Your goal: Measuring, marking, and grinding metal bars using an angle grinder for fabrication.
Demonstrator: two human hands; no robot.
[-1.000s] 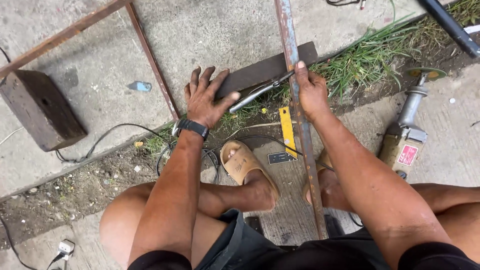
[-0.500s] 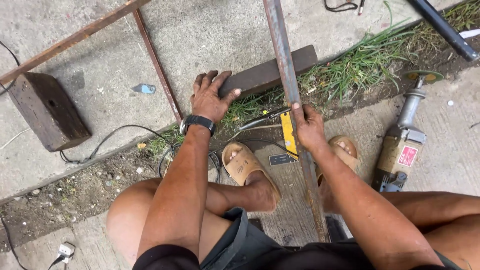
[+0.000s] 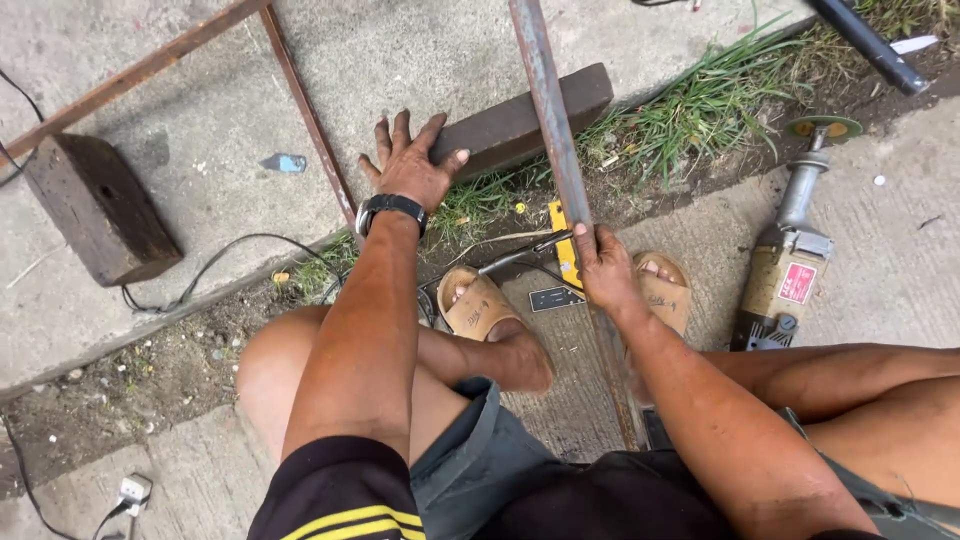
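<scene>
Head view: right hand (image 3: pixel 605 268) fingers grip rusty bar (image 3: pixel 545 95); left hand (image 3: pixel 410 165) flat beside it.

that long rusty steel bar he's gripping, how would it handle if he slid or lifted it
The rusty bar looks stiff and probably heavy for its slimness. Its flat faces rest across the dark block, so it should slide, not roll. The right hand grips rough rust, unlikely to slip.

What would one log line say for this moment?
left hand: flat on dark block | right hand: gripping rusty steel bar | angle grinder: lying aside
</scene>
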